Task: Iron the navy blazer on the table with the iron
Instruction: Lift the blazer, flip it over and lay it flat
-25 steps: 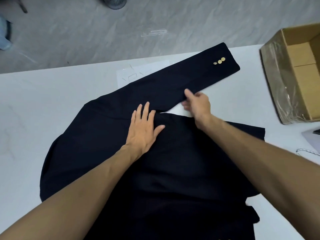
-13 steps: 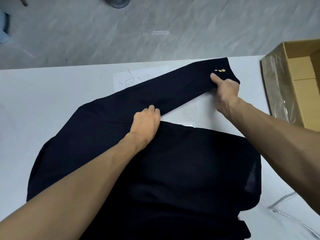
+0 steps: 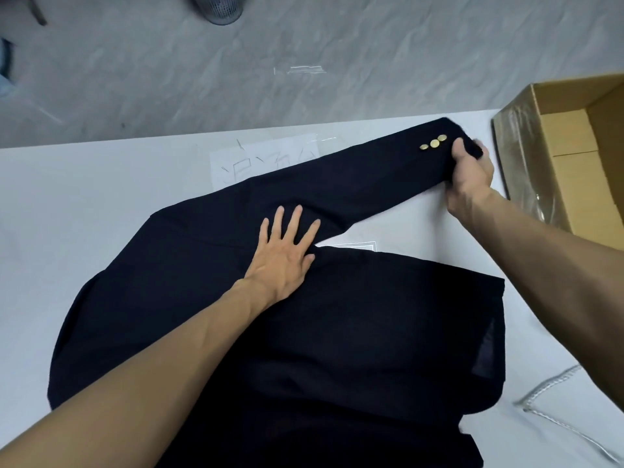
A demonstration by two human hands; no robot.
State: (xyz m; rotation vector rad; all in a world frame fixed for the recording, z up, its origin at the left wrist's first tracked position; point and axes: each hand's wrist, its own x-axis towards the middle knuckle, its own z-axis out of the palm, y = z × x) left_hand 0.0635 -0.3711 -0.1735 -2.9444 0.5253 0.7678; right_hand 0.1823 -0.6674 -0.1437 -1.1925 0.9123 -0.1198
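Head view, looking down: a navy blazer (image 3: 337, 332) lies spread on the white tabletop (image 3: 84, 204), its body filling the middle and the 6 o'clock part of the frame. One sleeve (image 3: 337, 187) runs out flat from the body toward 2 o'clock, ending near the tabletop's far edge. Three gold buttons (image 3: 434, 142) sit in a short row close to the sleeve's end.

The left hand (image 3: 287, 251) lies palm down near the centre, where the sleeve meets the body, with its fingers straight and fanned apart, pressing the cloth flat. The right hand (image 3: 469, 177), at 2 o'clock, grips the end of the sleeve: the thumb is on top just beside the buttons and the fingers are curled under the edge. Both forearms are bare and come in from the 6 and 4 o'clock sides.

A sheet of paper (image 3: 236, 160) with faint marks lies on the tabletop at 11 o'clock, partly under the sleeve. An open cardboard box (image 3: 574, 157) stands at 3 o'clock, just beside the right hand. A pale cord (image 3: 547, 393) lies at 4 o'clock; what it belongs to cannot be told. Beyond the tabletop, at 12 o'clock, is grey floor (image 3: 371, 45) with a mesh basket (image 3: 216, 8) at the frame's top edge.
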